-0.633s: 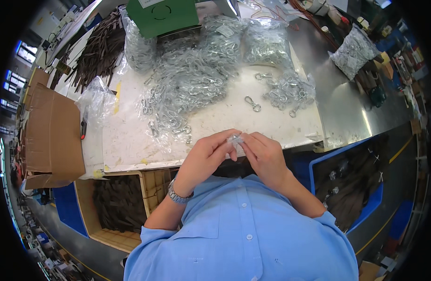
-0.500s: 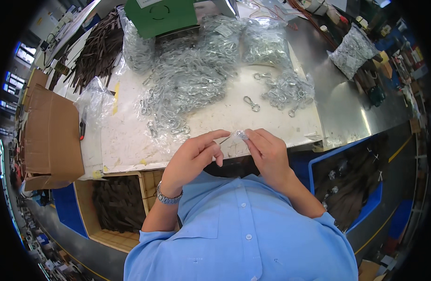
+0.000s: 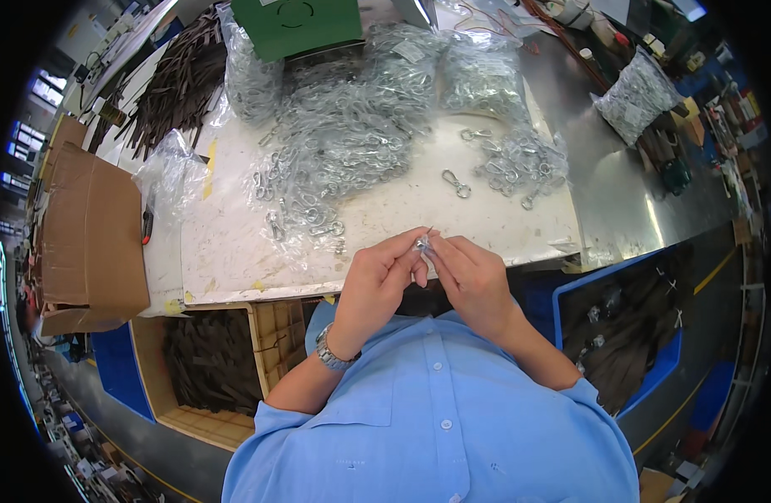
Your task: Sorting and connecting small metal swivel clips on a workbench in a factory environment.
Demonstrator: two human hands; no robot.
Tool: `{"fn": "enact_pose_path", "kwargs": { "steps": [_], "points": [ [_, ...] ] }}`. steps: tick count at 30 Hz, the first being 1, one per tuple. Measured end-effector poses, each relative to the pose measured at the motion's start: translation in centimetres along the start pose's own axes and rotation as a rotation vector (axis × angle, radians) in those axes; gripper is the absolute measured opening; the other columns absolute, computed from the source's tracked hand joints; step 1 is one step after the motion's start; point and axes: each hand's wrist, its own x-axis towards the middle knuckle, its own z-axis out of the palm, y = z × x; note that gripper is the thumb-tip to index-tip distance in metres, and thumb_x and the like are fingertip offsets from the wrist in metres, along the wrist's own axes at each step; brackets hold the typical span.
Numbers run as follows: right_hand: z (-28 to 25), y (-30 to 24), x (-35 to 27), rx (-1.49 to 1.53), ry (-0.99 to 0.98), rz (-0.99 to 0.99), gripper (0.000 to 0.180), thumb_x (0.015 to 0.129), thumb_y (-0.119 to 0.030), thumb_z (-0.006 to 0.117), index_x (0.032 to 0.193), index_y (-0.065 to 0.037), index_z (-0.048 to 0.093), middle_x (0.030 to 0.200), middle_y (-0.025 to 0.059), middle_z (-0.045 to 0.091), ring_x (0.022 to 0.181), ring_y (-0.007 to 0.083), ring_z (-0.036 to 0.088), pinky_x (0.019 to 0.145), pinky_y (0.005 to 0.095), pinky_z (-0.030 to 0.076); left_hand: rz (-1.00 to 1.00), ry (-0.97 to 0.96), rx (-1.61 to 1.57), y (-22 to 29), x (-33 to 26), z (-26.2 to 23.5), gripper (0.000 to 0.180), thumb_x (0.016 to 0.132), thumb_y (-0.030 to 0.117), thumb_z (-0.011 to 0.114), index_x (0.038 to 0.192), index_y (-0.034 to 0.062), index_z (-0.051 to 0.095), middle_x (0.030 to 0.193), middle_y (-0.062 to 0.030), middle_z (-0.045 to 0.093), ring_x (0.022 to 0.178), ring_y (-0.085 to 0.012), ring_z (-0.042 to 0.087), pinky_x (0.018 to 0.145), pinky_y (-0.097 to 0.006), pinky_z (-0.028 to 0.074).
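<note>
My left hand (image 3: 375,283) and my right hand (image 3: 473,275) meet above the table's front edge, fingers pinched together. Between the fingertips is a small shiny, silvery piece (image 3: 422,242), seemingly with clear plastic around it; its exact kind is too small to make out. A thin dark tip pokes up beside it. Beyond my hands lies a single metal snap hook (image 3: 457,184). A large heap of snap hooks in clear plastic bags (image 3: 344,142) covers the middle of the table, and a smaller bagged pile (image 3: 520,166) lies to its right.
A cardboard box (image 3: 92,239) stands at the left, with a red-and-black cutter (image 3: 147,227) beside it. Dark strips (image 3: 180,80) lie at the far left. Below the tabletop are a wooden crate (image 3: 256,352) and a blue bin (image 3: 558,314), both holding dark strips. A green box (image 3: 297,29) stands at the back.
My left hand has moved right, and its extended index finger has closed onto the small shiny piece. My right hand has shifted slightly left with it.
</note>
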Motion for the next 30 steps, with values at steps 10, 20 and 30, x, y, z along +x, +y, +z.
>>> {"fn": "enact_pose_path", "kwargs": {
  "steps": [10,20,30],
  "points": [
    [-9.6,5.5,3.6,-0.148,0.257,0.608,0.047,0.102,-0.007,0.070,0.147,0.004,0.059,0.140,0.0233,0.066,0.086,0.0319,0.073,0.083,0.0398,0.058,0.207,0.333,0.865,1.4,-0.3,-7.6,0.022,0.098,0.005,0.070,0.119,0.0046,0.074,0.095,-0.0092,0.071,0.072,-0.0215,0.068,0.068,-0.034,0.053],
    [-1.9,2.1,0.1,0.193,-0.129,0.443,0.028,0.100,-0.008,0.073,0.127,-0.002,0.072,0.125,0.0173,0.075,0.081,0.0272,0.076,0.072,0.0351,0.059,0.275,0.070,1.440,-1.0,2.0,-9.8,0.026,0.093,0.010,0.069,0.118,0.0061,0.063,0.106,-0.0120,0.066,0.086,-0.0336,0.071,0.069,-0.045,0.056],
    [0.6,2.0,2.2,0.775,-0.164,0.693,0.029,0.106,-0.010,0.067,0.133,0.002,0.071,0.122,0.0109,0.078,0.096,0.0153,0.075,0.077,0.0297,0.060,0.076,0.222,0.677,2.5,4.8,-9.2,0.012,0.094,0.000,0.064,0.103,0.0021,0.072,0.083,0.0006,0.067,0.067,-0.0031,0.049,0.059,-0.024,0.038]
  ]
}}
